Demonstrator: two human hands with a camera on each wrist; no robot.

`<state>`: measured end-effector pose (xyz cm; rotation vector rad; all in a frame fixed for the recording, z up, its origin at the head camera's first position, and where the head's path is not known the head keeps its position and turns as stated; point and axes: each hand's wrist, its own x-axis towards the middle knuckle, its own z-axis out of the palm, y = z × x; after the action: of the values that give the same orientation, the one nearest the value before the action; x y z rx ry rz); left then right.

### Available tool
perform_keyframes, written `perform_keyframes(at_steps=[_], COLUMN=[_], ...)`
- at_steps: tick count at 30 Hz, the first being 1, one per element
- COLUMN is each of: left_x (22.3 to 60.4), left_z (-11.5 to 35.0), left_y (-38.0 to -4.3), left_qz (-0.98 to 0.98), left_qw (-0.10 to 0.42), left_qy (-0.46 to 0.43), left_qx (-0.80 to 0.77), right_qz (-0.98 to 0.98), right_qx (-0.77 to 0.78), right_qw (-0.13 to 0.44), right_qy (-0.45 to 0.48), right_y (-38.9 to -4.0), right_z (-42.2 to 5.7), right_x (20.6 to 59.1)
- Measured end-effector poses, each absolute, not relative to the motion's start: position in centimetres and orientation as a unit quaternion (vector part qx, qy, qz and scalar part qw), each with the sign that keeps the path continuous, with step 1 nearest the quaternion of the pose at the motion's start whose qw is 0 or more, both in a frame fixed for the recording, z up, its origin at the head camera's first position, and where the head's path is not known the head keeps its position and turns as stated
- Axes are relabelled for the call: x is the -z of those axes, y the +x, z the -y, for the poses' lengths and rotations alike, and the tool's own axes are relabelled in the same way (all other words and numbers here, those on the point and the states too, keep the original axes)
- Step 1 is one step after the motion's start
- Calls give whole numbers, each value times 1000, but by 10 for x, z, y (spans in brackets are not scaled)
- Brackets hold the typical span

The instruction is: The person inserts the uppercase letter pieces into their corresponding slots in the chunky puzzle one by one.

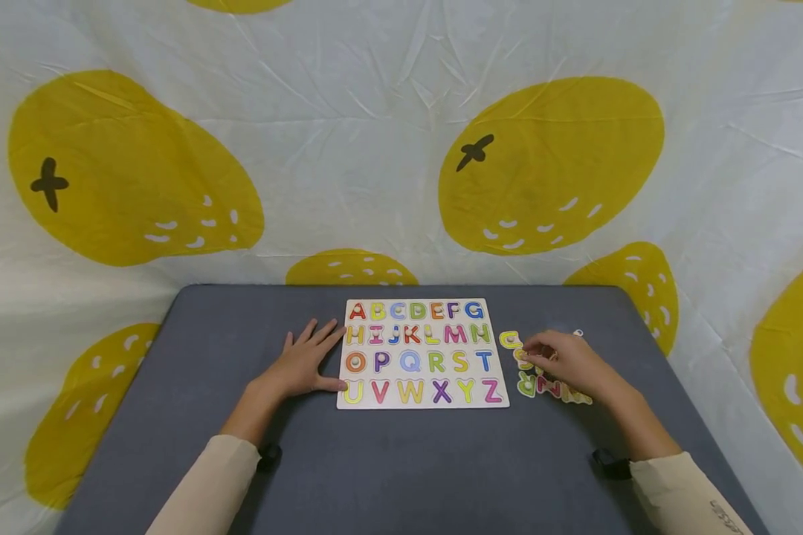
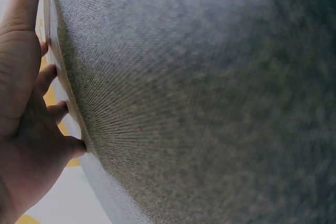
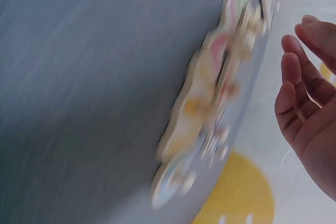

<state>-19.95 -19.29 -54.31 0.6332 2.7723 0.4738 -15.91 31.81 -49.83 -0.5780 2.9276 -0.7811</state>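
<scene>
Board [image 1: 423, 347] on table [image 1: 408, 475], left hand [image 1: 301, 368] at left edge. Letter pieces [image 1: 550, 386] right of board, under right hand [image 1: 572, 362].

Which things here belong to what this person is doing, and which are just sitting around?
Part of the job:
alphabet board
loose letter pieces beside it
left hand, touching the board's edge
right hand, over the pieces

Just around:
grey table underneath
yellow-patterned cloth behind
black devices at the wrists

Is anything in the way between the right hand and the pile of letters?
No, nothing that shows. The right hand is over the pile of letters, and the right wrist view shows only open space between them.
</scene>
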Motion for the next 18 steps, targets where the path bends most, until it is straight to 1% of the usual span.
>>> perform_keyframes(at_steps=[3,6,12,18], left_x=[546,545,542,541], left_z=[191,192,191,191], left_y=[-199,-199,-197,-197], left_qz=[-954,-955,-955,-955], left_qw=[123,123,121,118], left_qy=[219,216,217,216], left_qx=[-161,-161,-162,-163], right_qz=[-953,-955,-957,-956], right_qx=[234,225,213,205], right_qw=[8,0,-1,8], right_qy=[-194,-195,-196,-207], right_y=[-153,-148,-139,-131], right_z=[-342,-361,-393,-414], right_x=[500,504,513,521])
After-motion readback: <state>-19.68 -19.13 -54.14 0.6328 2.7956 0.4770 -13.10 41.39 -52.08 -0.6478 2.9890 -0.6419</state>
